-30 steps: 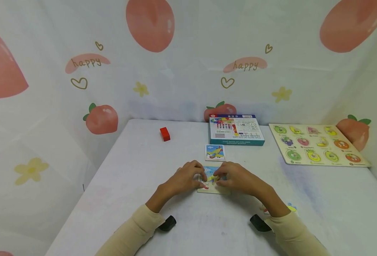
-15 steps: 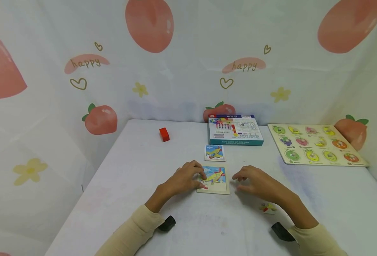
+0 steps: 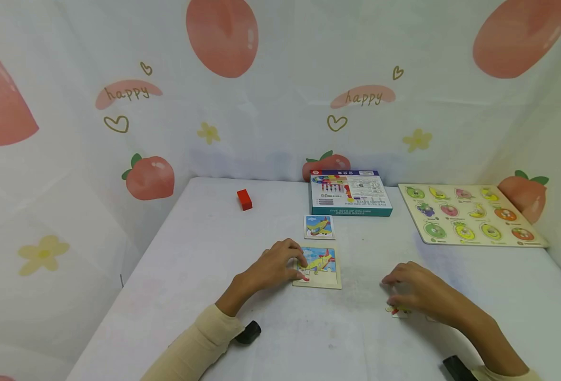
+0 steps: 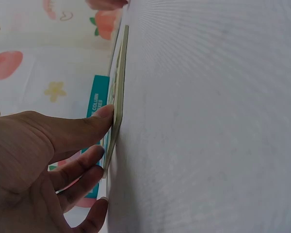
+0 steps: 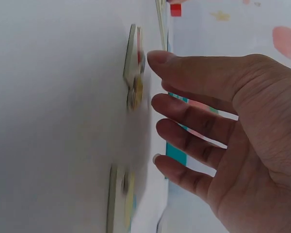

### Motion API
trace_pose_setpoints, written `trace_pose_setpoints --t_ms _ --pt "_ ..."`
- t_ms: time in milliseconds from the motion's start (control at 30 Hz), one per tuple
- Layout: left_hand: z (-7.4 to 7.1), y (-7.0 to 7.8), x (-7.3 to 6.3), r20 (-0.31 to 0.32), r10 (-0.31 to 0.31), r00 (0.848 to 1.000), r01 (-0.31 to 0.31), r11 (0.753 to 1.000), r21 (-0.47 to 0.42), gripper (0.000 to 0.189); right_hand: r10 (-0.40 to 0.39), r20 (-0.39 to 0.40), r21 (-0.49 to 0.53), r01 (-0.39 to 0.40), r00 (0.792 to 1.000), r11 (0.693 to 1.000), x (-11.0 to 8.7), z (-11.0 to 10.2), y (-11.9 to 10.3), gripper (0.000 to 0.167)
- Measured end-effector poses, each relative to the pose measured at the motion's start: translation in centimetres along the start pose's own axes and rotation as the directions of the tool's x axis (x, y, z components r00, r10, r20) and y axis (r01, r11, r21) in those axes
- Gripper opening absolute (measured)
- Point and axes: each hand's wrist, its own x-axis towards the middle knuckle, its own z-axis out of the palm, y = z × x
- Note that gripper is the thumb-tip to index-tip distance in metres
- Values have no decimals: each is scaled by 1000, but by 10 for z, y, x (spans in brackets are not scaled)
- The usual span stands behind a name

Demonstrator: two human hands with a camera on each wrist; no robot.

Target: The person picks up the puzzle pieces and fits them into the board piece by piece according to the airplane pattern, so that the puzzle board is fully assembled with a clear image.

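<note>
A wooden jigsaw puzzle board (image 3: 325, 281) with a yellow airplane picture lies flat on the table. My left hand (image 3: 275, 264) rests at its left side, thumb and fingertips touching it. In the left wrist view, the left thumb (image 4: 80, 133) lies against the board (image 4: 119, 92) and the fingers are lightly bent along it. To the right, my right hand (image 3: 415, 288) hovers above loose puzzle pieces (image 3: 398, 312), partly hiding them. The right wrist view shows its fingers loosely bent with nothing between them, near one piece (image 5: 133, 53); another piece (image 5: 117, 201) lies lower in that view.
A small airplane picture card (image 3: 319, 226) lies behind the board. Farther back is a teal-edged box (image 3: 351, 196). A fruit puzzle board (image 3: 472, 214) lies at the back right, and a red block (image 3: 244, 199) at the back left. A printed cloth hangs behind the table.
My right hand has left the puzzle board and moved right and nearer, over the loose pieces. The left hand has stayed on the board.
</note>
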Motion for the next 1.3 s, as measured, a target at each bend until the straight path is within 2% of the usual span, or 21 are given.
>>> trace_pose_setpoints --t_ms 200,400,533,700,1000,1300 --pt "1 -1 1 -3 0 1000 0 1000 -1 17 -65 -54 -48 63 996 997 -18 1 15 26" --pt "1 -1 0 -1 0 1000 0 1000 -7 17 -14 -52 -66 10 999 998 -34 1 20 26" --pt "2 -2 0 -4 4 1000 -4 1000 -4 17 -7 -75 -95 0 997 995 -41 4 20 26" --pt "2 -1 0 -4 5 1000 -5 1000 -2 18 -7 -90 -101 -2 996 995 -45 8 21 27" --pt "2 -2 0 -5 0 1000 -1 1000 -7 16 -95 -175 -121 74 980 990 -47 16 21 21" --pt "0 1 -1 -1 1 1000 -1 1000 -16 17 -122 -230 -143 91 965 986 -45 20 19 21"
